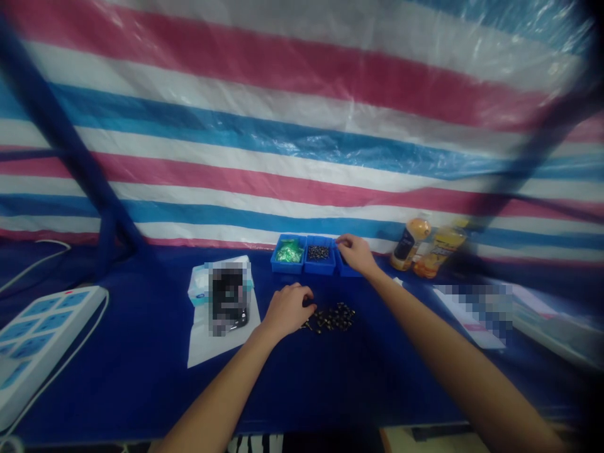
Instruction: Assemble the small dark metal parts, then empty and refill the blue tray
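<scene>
My left hand is low over the table at the left edge of a loose pile of small dark parts with metallic glints. Its fingers curve over, and a gap shows between thumb and index fingertip; the palm side is hidden. Farther back, my right hand is above the rightmost blue bin, fingertips drawn together near the middle blue bin. Anything in that pinch is too small to make out. Small dark pieces lie in the middle bin. The left blue bin contains shiny green packets.
Left of my hands, a blurred-out dark object lies on white paper by a light blue box. A white power strip is far left. Two drink bottles stand back right, near papers. Striped sheeting hangs behind.
</scene>
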`<control>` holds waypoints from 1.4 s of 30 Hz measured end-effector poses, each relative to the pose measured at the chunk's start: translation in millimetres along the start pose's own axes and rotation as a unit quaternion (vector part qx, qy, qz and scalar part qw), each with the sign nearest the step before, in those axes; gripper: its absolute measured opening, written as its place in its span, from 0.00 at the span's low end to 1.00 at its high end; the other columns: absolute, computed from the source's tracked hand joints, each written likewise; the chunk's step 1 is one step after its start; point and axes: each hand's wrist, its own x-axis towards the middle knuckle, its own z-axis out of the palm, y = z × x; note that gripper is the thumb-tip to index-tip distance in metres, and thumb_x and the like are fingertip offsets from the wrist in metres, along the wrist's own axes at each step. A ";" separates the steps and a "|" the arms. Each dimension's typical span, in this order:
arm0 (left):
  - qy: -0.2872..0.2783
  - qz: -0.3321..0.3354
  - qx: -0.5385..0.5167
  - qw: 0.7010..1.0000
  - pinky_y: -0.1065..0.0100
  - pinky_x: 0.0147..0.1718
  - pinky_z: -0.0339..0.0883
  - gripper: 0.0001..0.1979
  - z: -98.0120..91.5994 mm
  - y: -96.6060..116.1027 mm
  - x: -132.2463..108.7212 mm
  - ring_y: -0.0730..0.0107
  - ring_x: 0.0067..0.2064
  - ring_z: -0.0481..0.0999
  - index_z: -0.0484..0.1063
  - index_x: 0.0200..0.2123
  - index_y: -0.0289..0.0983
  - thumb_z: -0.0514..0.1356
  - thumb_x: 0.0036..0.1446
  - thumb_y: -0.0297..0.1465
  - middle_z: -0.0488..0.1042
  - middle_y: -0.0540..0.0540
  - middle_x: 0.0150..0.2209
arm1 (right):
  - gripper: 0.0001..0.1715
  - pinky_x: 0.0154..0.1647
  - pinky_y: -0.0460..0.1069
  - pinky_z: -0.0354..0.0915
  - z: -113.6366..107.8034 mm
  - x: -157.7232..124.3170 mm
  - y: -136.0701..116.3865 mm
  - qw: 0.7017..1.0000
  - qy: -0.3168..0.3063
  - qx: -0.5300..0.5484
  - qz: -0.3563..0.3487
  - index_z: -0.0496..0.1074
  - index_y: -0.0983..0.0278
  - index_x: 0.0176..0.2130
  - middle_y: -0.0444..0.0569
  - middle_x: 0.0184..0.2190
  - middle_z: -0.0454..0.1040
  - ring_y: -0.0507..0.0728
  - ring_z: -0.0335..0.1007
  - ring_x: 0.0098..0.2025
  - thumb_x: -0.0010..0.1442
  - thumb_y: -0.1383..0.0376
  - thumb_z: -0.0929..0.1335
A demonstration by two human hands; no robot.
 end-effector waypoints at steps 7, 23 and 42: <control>0.002 0.014 -0.020 1.000 0.65 0.36 0.61 0.07 2.1 -3.1 0.5 0.62 0.41 0.74 0.75 0.37 0.45 0.59 0.56 0.36 0.74 0.49 0.40 | 0.18 0.49 0.57 0.62 -17.6 -5.1 21.9 0.996 0.021 -0.062 0.063 0.74 0.59 0.48 0.48 0.41 0.76 0.60 0.70 0.44 0.58 0.61 0.66; 0.149 -0.066 0.128 0.978 0.39 0.59 0.47 0.31 9.7 11.5 20.2 0.39 0.67 0.42 0.55 0.65 0.46 0.52 0.61 0.47 0.50 0.43 0.68 | 0.40 0.57 0.79 0.26 33.7 -77.0 3.7 0.962 -0.130 -0.236 -0.045 0.44 0.47 0.68 0.52 0.70 0.37 0.72 0.23 0.70 0.62 0.40 0.57; 0.144 -0.009 0.066 0.987 0.44 0.61 0.46 0.33 4.8 12.0 20.4 0.44 0.69 0.38 0.53 0.66 0.43 0.56 0.59 0.36 0.48 0.45 0.68 | 0.25 0.61 0.78 0.32 38.2 -73.7 6.8 0.986 0.010 -0.138 -0.094 0.62 0.60 0.61 0.57 0.65 0.55 0.68 0.39 0.69 0.67 0.62 0.59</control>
